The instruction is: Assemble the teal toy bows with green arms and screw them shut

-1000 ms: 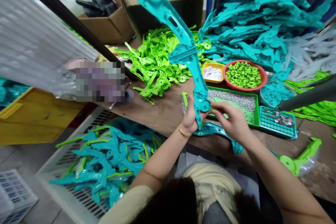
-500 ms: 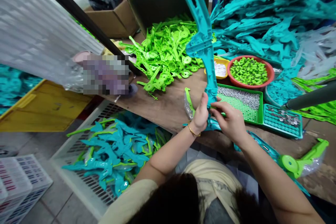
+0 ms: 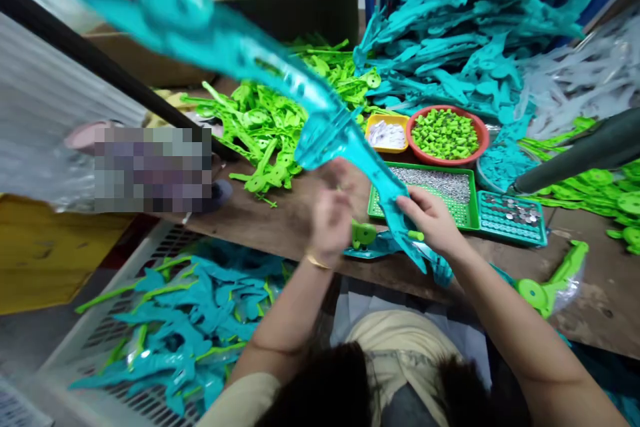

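Turquoise plastic frame (image 3: 320, 107), slanting above the desk (image 3: 600, 287) in the right hand (image 3: 434, 221).
From my distant station I see one long, glossy frame with a round cup (image 3: 175, 3) near its upper end, a slot (image 3: 267, 67) along its length and a ribbed fin (image 3: 323, 135) around the middle. The right hand is closed around its lower part; the left hand (image 3: 333, 220) is apart from the right, blurred, near the fin, and I cannot tell whether it holds anything. I count one red bowl (image 3: 447, 161), one yellow tray (image 3: 387, 149) and one green tray (image 3: 463, 213); the lime pieces (image 3: 270, 120) are heaped, too many to count. The long axis runs diagonally, the cup end toward the upper left, the narrow tip down to the right, toward the desk's near edge.
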The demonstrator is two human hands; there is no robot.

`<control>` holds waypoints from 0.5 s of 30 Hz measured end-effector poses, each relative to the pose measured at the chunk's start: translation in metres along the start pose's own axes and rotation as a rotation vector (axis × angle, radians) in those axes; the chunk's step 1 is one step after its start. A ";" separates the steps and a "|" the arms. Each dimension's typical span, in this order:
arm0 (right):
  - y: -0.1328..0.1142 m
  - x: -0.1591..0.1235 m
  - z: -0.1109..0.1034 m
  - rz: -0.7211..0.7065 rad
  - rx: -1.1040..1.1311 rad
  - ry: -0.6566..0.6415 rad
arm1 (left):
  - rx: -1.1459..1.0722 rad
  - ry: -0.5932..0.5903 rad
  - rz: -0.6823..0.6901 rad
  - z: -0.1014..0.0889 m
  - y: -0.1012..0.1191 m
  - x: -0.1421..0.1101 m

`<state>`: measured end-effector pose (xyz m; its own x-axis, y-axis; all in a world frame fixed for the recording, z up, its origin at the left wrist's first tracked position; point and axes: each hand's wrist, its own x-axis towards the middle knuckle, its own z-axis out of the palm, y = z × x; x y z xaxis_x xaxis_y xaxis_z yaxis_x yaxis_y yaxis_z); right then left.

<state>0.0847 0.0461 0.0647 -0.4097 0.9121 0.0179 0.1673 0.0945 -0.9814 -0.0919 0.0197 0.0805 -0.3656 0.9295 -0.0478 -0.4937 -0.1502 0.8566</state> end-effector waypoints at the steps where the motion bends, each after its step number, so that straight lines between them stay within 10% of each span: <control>1: -0.001 -0.006 -0.001 0.017 -0.006 -0.067 | -0.047 0.059 0.154 -0.011 0.019 0.009; 3: -0.002 -0.017 -0.003 0.078 -0.008 -0.249 | -0.166 0.218 0.485 -0.034 0.060 0.025; 6: -0.001 -0.010 -0.015 0.128 -0.026 -0.528 | -0.188 0.183 0.339 -0.059 0.107 0.030; 8: 0.001 0.017 -0.035 0.085 -0.220 -0.405 | -0.183 0.196 0.296 -0.065 0.118 0.020; 11: 0.007 0.078 -0.075 0.041 -0.802 0.166 | -0.202 0.261 0.270 -0.066 0.105 0.001; 15: 0.030 0.144 -0.110 0.298 -1.160 0.015 | -0.201 0.270 0.236 -0.072 0.062 -0.018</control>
<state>0.1295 0.2246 0.0590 -0.2088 0.9629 -0.1711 0.9659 0.1757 -0.1902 -0.1727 -0.0304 0.0980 -0.6682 0.7438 -0.0177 -0.5061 -0.4370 0.7436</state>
